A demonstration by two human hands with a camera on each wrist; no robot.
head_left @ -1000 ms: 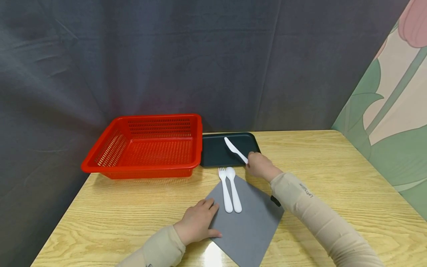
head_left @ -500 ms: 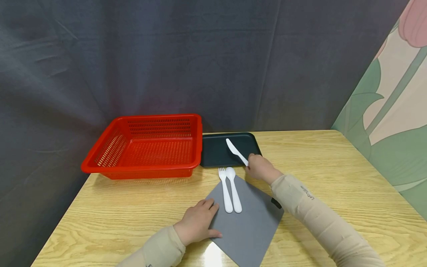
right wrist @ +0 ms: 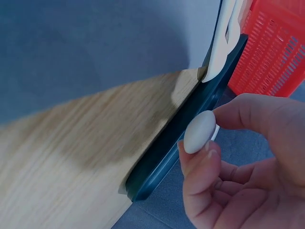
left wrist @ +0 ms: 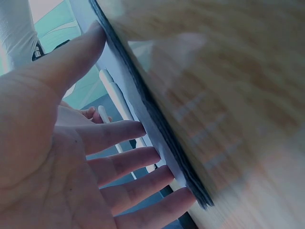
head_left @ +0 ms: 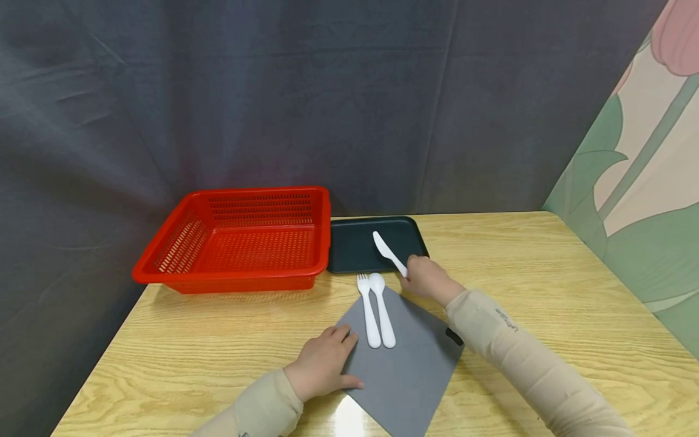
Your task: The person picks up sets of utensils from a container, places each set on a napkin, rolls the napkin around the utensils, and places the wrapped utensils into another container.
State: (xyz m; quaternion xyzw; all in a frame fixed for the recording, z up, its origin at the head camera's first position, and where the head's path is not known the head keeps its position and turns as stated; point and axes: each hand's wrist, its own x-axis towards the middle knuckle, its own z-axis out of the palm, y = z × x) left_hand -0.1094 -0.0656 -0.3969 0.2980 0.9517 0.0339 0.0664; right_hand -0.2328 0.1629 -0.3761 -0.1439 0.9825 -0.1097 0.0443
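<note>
The head view looks forward and down across the table (head_left: 546, 273). Tilted and close, the left wrist view faces the left hand (left wrist: 71, 148) and cloth (left wrist: 145, 95), the right one the knife (right wrist: 200, 131). Head and right views share tray (right wrist: 155, 169) and basket (right wrist: 267, 52).

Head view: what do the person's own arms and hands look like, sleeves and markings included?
Left hand and right hand are ungloved. The left sleeve and right sleeve are pale beige, close-fitting and creased. Small dark lettering, too blurred to read surely, marks the right sleeve near the wrist. A small black piece shows beside it.
</note>
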